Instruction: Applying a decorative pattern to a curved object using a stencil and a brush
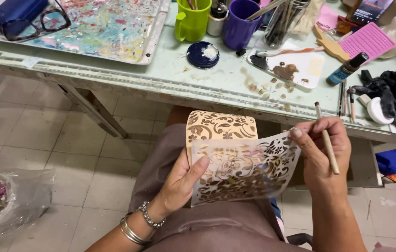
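My left hand (182, 183) grips a tan wooden piece (220, 126) painted with a brown floral scroll pattern, held over my lap. My right hand (321, 156) pinches the right edge of a translucent floral stencil sheet (249, 170) that is lifted partly off the wood. The same hand also holds a thin wooden-handled brush (327, 142) between its fingers, pointing up. Bracelets circle my left wrist.
A worktable (160, 77) in front carries a paint-splattered tray (109, 28), a green mug (192, 21), a purple cup (239, 23), a jar of brushes (284, 18), a dark lid (202, 54), a white palette with brown paint (296, 67), a paint bottle (347, 68) and a black cloth (394, 91). A plastic bag (6, 198) lies on the tiled floor.
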